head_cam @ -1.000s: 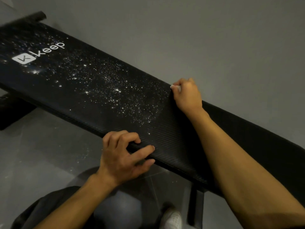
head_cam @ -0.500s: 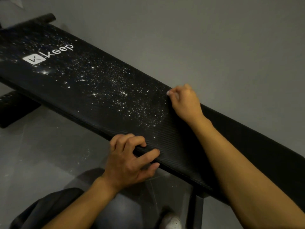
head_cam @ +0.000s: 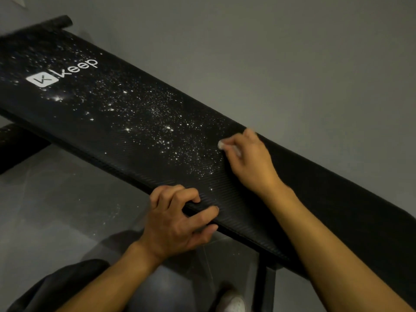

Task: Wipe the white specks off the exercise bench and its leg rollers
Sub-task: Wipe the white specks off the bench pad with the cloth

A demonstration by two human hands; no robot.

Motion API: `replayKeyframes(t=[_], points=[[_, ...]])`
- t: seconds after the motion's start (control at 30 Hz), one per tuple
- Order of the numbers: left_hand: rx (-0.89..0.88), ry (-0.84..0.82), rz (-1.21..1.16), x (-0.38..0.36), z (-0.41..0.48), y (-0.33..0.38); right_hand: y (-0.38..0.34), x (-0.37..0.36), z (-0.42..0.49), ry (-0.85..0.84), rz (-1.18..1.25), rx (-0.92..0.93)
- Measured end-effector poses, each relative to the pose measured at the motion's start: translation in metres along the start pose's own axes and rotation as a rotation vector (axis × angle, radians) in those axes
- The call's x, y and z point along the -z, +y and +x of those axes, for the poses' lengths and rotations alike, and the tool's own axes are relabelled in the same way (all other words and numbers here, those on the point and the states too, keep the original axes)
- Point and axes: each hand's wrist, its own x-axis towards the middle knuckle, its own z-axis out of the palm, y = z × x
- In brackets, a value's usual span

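Since a sideways stroke could rock the pad, the left hand [head_cam: 177, 221] grips the near edge of the exercise bench [head_cam: 101, 140], fingers curled over the top and thumb along the side. I read this as a brace. Right hand [head_cam: 249, 161] reaches to the far edge, wrist low, fingers curled round a small white wad [head_cam: 221, 145] (cloth or tissue, cannot tell) pressed on the pad. White specks [head_cam: 166, 129] spread left of it towards the logo. Pad to the right looks clean. Leg roller [head_cam: 60, 21] at far left, well apart from both hands.
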Motion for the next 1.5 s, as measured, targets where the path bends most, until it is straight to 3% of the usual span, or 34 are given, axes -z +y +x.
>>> replayKeyframes(t=[0.1,0.17,0.37,0.47,0.57,0.67,0.73,0.87,0.97,1.17,1.23,1.4,1.5], points=[[-0.005,0.004,0.004,-0.001,-0.001,-0.001,-0.007,0.007,-0.042,-0.1,0.06,0.186],[-0.008,0.009,0.005,-0.002,-0.002,-0.002,0.002,0.012,-0.037,-0.136,0.03,0.199],[-0.008,0.02,0.001,-0.003,-0.002,-0.002,0.011,-0.002,0.023,0.041,0.013,-0.15],[-0.005,0.02,-0.004,-0.003,-0.004,-0.001,-0.007,-0.001,-0.009,0.019,0.011,0.043],[-0.004,0.019,0.001,-0.004,-0.003,-0.002,-0.021,0.008,-0.057,-0.117,0.103,0.224],[-0.001,0.017,0.007,-0.004,-0.003,-0.002,-0.019,0.015,-0.068,-0.223,0.075,0.295],[-0.004,0.019,0.003,-0.005,-0.003,-0.002,-0.012,0.014,-0.046,-0.181,-0.009,0.278],[-0.004,0.024,0.006,-0.006,-0.004,-0.003,-0.011,-0.001,-0.003,-0.006,-0.04,0.03],[-0.006,0.026,-0.006,-0.006,-0.005,-0.002,-0.026,-0.005,-0.028,-0.024,0.013,0.145],[-0.015,0.039,0.009,-0.007,-0.005,-0.003,-0.026,0.015,-0.077,-0.245,0.069,0.348],[-0.011,0.027,-0.005,-0.006,-0.005,-0.003,-0.017,0.015,-0.059,-0.212,-0.005,0.348],[-0.024,0.017,0.005,-0.006,-0.006,-0.004,-0.011,-0.004,-0.024,0.004,-0.022,0.134],[-0.022,0.024,0.005,-0.006,-0.006,-0.004,-0.02,-0.001,-0.052,-0.078,0.044,0.266]])
